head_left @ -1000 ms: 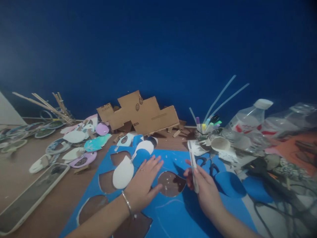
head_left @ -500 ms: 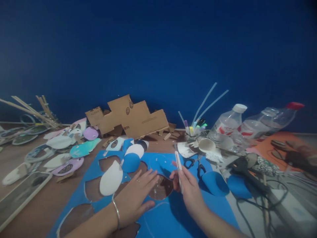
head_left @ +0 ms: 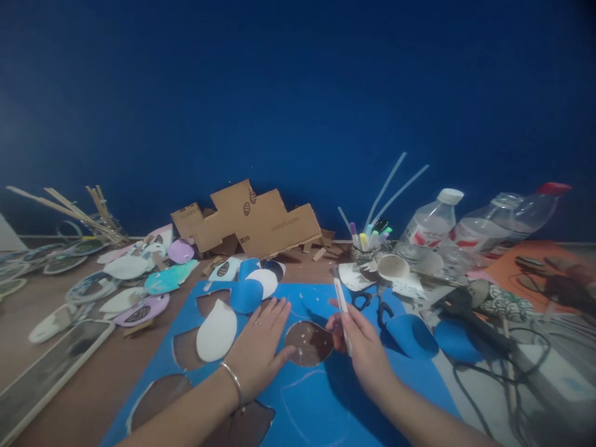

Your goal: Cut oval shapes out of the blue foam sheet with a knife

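A blue sheet (head_left: 311, 397) with several cut-out holes lies on the brown table. My left hand (head_left: 261, 347) rests flat on it, fingers spread, just left of an oval hole with small white bits in it. Near that hole's right side, my right hand (head_left: 358, 341) holds a slim white cutter (head_left: 343, 310) upright between its fingers, above the sheet. A white drop-shaped piece (head_left: 216, 331) lies left of my left hand. Blue and white cut pieces (head_left: 246, 296) overlap behind it. Faint curved lines are drawn on the sheet in front of the hole.
Cardboard (head_left: 261, 217) leans at the blue wall. Scissors (head_left: 382, 307), curled blue pieces (head_left: 412, 335), a pen cup (head_left: 367, 251) and plastic bottles (head_left: 431, 223) stand or lie to the right, beside a black glue gun (head_left: 470, 323) with its cable. Painted shapes (head_left: 142, 309) and a long tray (head_left: 51, 372) are left.
The view has shifted slightly, so most table items appear further right. My left hand has slid back from the oval hole, which now shows more fully. The cutter remains in my right hand.
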`<action>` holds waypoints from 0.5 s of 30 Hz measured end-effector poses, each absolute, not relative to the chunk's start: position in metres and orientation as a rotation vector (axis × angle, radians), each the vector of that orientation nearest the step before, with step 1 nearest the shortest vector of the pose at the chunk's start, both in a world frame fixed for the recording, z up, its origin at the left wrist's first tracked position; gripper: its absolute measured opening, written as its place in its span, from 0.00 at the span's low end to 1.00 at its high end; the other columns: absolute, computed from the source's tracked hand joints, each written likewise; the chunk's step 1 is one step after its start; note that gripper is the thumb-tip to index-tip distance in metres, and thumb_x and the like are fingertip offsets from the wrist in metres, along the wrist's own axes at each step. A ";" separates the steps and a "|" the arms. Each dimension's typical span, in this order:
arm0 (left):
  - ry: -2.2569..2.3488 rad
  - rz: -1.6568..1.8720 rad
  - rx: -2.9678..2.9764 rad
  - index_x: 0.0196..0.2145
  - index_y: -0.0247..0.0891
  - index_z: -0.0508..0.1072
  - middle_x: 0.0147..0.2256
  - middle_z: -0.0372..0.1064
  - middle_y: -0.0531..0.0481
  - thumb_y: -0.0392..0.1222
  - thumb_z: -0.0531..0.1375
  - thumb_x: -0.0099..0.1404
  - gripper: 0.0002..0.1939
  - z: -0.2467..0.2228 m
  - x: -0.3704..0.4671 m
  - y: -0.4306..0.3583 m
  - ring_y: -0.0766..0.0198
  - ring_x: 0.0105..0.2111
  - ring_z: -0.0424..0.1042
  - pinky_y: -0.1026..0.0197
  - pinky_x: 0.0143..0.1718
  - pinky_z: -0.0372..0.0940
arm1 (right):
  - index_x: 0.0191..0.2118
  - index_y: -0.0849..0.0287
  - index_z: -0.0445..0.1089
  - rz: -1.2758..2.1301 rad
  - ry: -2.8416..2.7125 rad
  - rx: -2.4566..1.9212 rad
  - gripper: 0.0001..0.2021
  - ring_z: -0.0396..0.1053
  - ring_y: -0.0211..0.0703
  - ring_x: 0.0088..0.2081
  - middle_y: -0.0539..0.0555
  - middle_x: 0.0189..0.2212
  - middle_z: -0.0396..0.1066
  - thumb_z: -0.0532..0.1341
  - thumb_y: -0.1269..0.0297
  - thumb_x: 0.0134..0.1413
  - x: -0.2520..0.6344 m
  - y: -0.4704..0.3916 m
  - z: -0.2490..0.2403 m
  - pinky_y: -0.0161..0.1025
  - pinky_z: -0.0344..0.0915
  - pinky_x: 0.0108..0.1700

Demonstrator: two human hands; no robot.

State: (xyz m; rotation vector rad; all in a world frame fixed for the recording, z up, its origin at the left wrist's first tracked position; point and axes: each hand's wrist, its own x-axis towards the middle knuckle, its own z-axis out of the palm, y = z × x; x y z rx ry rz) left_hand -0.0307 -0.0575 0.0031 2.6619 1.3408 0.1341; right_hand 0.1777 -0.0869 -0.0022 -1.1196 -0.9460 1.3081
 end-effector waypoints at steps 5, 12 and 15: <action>1.226 0.061 2.716 0.61 0.43 0.36 0.62 0.33 0.50 0.55 0.43 0.64 0.32 0.007 -0.024 -0.065 0.53 0.61 0.35 0.43 0.58 0.39 | 0.47 0.60 0.62 1.286 -0.946 -1.111 0.19 0.57 0.32 0.20 0.50 0.27 0.63 0.51 0.52 0.55 0.176 -0.086 -0.002 0.33 0.53 0.22; 1.084 0.009 2.772 0.61 0.42 0.37 0.62 0.36 0.48 0.56 0.48 0.61 0.36 0.021 0.011 -0.076 0.53 0.61 0.37 0.41 0.58 0.35 | 0.46 0.60 0.62 1.248 -0.965 -1.109 0.18 0.56 0.33 0.20 0.50 0.26 0.64 0.51 0.53 0.55 0.176 -0.085 -0.004 0.33 0.53 0.22; 1.128 0.015 2.756 0.60 0.44 0.45 0.61 0.43 0.50 0.56 0.47 0.61 0.32 0.015 0.028 -0.057 0.55 0.61 0.37 0.41 0.58 0.32 | 0.45 0.60 0.62 1.241 -0.942 -1.087 0.18 0.56 0.33 0.19 0.50 0.26 0.63 0.52 0.52 0.54 0.176 -0.083 -0.007 0.32 0.52 0.21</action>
